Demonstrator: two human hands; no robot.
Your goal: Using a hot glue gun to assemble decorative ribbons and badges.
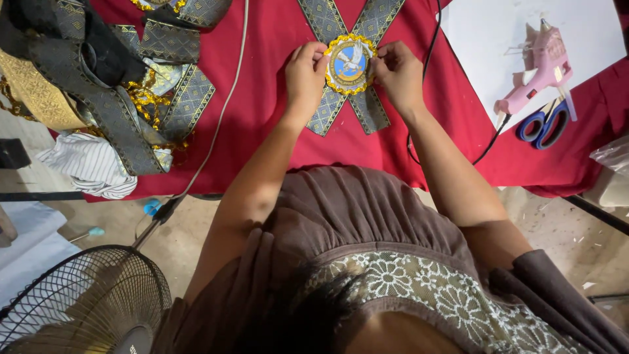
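While our left hand (305, 71) and right hand (398, 71) pinch opposite edges of the round gold-trimmed badge (350, 64), we hold it over the crossed patterned ribbons (327, 111) on the red-clothed desk (262, 98); we judge centring underway, pressing down evenly comes next.

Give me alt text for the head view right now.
Both hands, left hand and right hand, pinch the edges of a round gold-trimmed blue badge at the centre of crossed grey patterned ribbons on a red cloth. A pink glue gun and blue-handled scissors lie to the right.
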